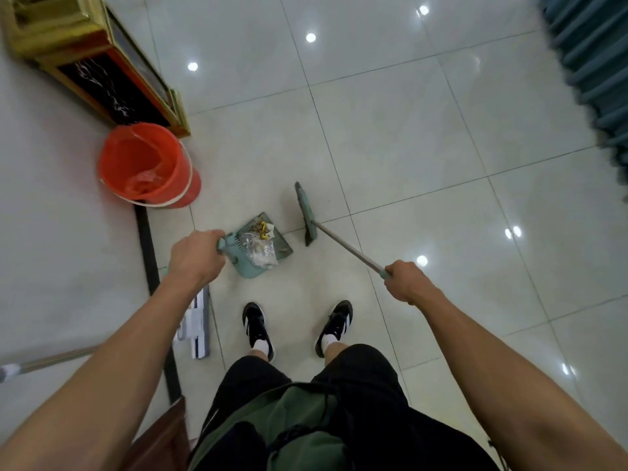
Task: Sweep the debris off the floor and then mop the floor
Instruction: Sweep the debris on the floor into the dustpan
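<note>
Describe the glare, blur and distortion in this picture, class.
Head view: round lamp reflections dot the glossy floor tiles; the curtain at top right is blurred; the wide lens bends tile lines and stretches the forearms; the dustpan, broom and red bin stay fairly sharp.

- A green dustpan (263, 248) is held by its handle in the left hand (197, 258), whose fingers are curled round the grip.
- Debris (260, 244), clear wrapping and yellowish scraps, is seen lying inside the pan.
- The handle of a green broom (307, 214) is gripped by the right hand (406, 282); its head is placed on the tiled floor (407, 130), just beside the pan's right edge.
- An orange bucket (146, 164) lined with a bag is seen near a gold-framed stand (88, 59).
- A flat mop (199, 322) is seen lying on the floor by the left shoe (256, 326).
- Teal curtains (593, 59) are seen at the upper right.
</note>
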Demonstrator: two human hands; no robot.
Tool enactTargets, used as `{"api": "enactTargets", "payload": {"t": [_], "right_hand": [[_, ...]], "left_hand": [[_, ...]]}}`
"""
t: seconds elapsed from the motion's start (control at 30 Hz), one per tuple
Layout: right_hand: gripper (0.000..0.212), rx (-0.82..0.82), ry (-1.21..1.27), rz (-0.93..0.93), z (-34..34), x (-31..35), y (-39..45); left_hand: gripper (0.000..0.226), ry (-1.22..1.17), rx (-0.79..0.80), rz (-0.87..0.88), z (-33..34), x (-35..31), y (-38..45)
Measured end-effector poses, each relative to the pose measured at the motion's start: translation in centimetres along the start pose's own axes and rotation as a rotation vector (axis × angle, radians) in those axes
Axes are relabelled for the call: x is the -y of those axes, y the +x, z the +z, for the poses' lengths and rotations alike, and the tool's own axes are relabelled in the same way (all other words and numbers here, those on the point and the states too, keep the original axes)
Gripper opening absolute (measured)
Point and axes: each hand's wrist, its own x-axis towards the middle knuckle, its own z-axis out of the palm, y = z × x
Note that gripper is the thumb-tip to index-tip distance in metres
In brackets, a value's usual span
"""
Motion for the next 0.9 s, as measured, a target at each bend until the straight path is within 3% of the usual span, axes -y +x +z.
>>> {"api": "enactTargets", "payload": {"t": [0.27, 0.43, 0.57, 0.73, 0.9], "right_hand": [[0.041, 0.046, 0.330, 0.017, -2.6, -6.7, 0.2], [0.053, -0.040, 0.305, 0.033, -1.5, -9.1, -0.7], [0.038, 0.030, 0.422, 0.107, -0.4, -7.3, -0.2], [0.019, -0.033, 0.341, 0.145, 0.7, -5.0, 1.3], [0.020, -0.060, 0.138, 0.143, 1.5, -3.4, 2.6]], "left_hand": [[0.023, 0.029, 0.019, -0.033, 1.4, -4.2, -1.5], [0.025, -0.001, 0.032, -0.011, 1.5, -5.4, -0.7], [0.022, -0.018, 0.032, -0.007, 1.9, -5.7, 0.2], [0.020, -0.040, 0.025, 0.009, 2.4, -5.9, 1.7], [0.023, -0.004, 0.048, 0.030, 3.0, -6.1, 3.0]]}}
